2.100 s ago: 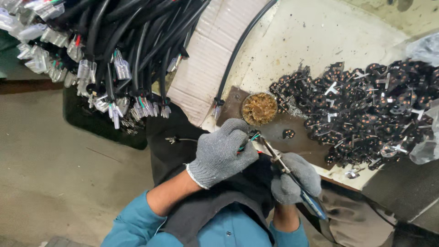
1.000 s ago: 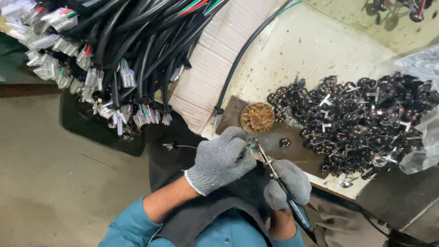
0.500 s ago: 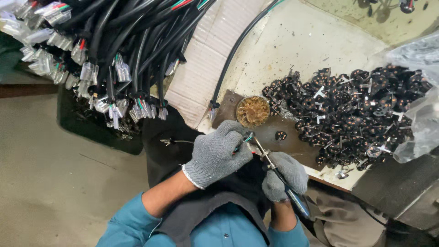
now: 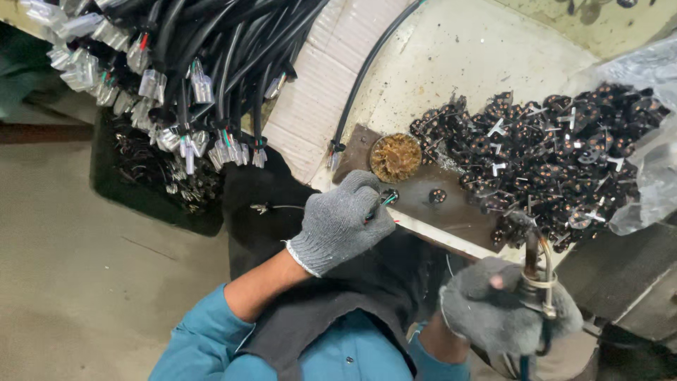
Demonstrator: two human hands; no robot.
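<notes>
we note even, diffuse light with no hard shadows. the pale worktop [image 4: 451, 63] is the brightest area, slightly washed out. the clear plastic bag [image 4: 652, 176] at the right edge shows soft glare. the right hand [image 4: 504, 314] is motion-blurred; the left hand [image 4: 342, 222] stays sharp. the cable bundle [image 4: 183, 77] reads dark, and detail sinks in the black bin [image 4: 151, 187] beneath it.

Both hands wear grey knitted work gloves. The left hand [image 4: 343, 222] glove ends in a lighter ribbed cuff at the wrist. The right hand [image 4: 502, 314] glove is darker, soiled, with a hole at one fingertip. Behind the cuffs: bare forearms, teal sleeves [image 4: 201, 339], a dark apron [image 4: 338, 303] over a teal buttoned shirt.
</notes>
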